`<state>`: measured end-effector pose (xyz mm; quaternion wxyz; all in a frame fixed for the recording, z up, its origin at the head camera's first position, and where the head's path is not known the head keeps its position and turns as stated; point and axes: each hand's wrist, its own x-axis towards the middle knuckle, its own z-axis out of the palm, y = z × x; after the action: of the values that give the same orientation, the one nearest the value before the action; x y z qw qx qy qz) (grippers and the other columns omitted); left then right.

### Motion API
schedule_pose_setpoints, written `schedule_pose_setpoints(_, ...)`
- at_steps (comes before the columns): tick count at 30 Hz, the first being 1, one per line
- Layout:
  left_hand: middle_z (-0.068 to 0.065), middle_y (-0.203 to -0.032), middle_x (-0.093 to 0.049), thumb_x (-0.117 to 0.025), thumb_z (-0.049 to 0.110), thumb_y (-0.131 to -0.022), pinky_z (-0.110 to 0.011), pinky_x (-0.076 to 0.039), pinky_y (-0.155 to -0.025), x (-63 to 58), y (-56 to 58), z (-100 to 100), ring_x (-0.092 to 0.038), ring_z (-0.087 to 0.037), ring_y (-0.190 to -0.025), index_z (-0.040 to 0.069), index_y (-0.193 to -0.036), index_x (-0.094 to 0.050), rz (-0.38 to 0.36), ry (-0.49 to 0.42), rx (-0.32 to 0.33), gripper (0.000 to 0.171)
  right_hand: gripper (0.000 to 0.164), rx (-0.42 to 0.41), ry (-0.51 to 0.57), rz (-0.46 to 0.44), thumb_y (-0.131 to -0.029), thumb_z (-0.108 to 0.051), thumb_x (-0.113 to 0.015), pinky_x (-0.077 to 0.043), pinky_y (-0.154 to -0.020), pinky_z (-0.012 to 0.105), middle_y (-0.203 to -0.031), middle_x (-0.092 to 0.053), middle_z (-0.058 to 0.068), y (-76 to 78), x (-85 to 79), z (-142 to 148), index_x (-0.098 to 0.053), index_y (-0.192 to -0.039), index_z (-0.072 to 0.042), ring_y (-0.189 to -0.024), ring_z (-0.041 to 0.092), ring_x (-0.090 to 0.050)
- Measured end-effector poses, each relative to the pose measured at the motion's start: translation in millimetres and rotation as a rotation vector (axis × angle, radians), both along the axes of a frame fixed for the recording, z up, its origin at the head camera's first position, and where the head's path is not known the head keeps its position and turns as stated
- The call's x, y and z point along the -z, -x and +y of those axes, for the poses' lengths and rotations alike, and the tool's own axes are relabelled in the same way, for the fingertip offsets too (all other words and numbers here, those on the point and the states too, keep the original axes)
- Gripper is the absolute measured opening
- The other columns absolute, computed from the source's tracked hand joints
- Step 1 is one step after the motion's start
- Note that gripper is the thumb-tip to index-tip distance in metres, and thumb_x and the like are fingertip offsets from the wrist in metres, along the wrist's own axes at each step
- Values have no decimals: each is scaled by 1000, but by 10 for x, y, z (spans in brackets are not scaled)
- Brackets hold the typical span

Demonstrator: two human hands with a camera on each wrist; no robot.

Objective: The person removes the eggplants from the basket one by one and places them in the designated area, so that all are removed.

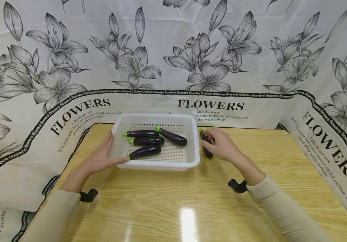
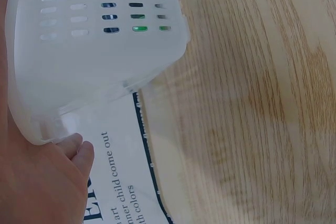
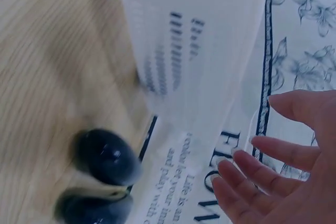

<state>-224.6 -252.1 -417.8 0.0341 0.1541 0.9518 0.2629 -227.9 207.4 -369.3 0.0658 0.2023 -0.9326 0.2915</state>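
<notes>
My left forearm, in a beige sleeve, angles forward and inward. My left hand grips the left end of the white basket, thumb along the near rim and fingers spread along its outer side. In the basket lie four eggplants, three stacked in a row on the left and one slanting on the right. Just outside its right wall, dark eggplants lie on the wooden table; the right wrist view shows two rounded ends. My right hand hovers above, fingers parted and loosely bent, holding nothing, wrist angled inward.
</notes>
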Motion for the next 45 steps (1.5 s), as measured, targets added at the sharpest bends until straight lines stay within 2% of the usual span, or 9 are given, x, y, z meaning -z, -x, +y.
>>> schedule_pose_setpoints(2,-15,-169,17,-70,69,-85,-65,-15,-121,-12,8,0,-1,-46,-155,-2,-161,7,4,8,-1,130,38,-45,18,7,-97,-16,-68,-52,-85,50,-107,-64,22,1,-27,-87,-65,-127,8,-96,35,-59)
schedule_pose_setpoints(7,-15,-169,17,-71,69,-84,-64,-15,-121,-20,27,-6,-2,-46,-155,-2,-161,8,15,8,2,131,34,-119,35,1,-98,-16,-67,-57,-88,50,-118,-67,21,10,-45,-296,-67,-124,6,-103,34,-64)
schedule_pose_setpoints(14,-14,-169,17,-70,70,-84,-65,-16,-121,7,18,-13,-3,-46,-155,-1,-162,8,3,8,1,131,28,-180,34,-31,-98,-16,-67,-56,-89,46,-120,-69,18,39,32,-578,-71,-120,1,-106,34,-65)
schedule_pose_setpoints(19,-14,-169,18,-70,70,-85,-64,-15,-121,3,34,-7,-2,-46,-155,0,-161,9,10,11,5,130,28,-271,24,-22,-98,-14,-66,-55,-91,47,-116,-69,18,89,76,-775,-70,-120,2,-102,32,-64)
schedule_pose_setpoints(23,-14,-169,18,-70,70,-84,-64,-15,-122,2,30,-5,-2,-45,-155,0,-162,8,9,11,4,130,32,-328,-16,-14,-98,-16,-66,-54,-91,44,-119,-68,19,117,121,-952,-68,-124,3,-103,33,-64)
schedule_pose_setpoints(27,-14,-169,17,-70,69,-84,-64,-15,-121,2,18,-6,-2,-45,-155,0,-162,8,2,5,2,130,37,-360,-55,-59,-99,-19,-67,-54,-92,41,-126,-66,18,156,179,-1146,-64,-130,1,-108,32,-64)
schedule_pose_setpoints(37,-14,-170,17,-71,68,-85,-65,-16,-121,24,12,-8,-3,-46,-155,1,-162,8,7,-10,5,129,45,-432,-53,-193,-98,-14,-70,-52,-98,43,-129,-61,20,300,348,-1582,-58,-138,2,-117,33,-60)
schedule_pose_setpoints(41,-14,-169,17,-70,69,-85,-66,-17,-120,29,16,-14,-4,-47,-154,1,-162,9,6,-5,8,129,48,-421,-139,-181,-98,-15,-71,-48,-107,43,-139,-58,16,345,369,-1713,-57,-142,-2,-128,30,-55)
schedule_pose_setpoints(45,-14,-169,17,-69,70,-85,-67,-17,-120,21,26,-19,-4,-48,-154,1,-162,8,7,6,0,129,51,-395,-247,-166,-98,-17,-70,-46,-110,43,-146,-54,12,384,384,-1805,-55,-146,-6,-134,29,-53)
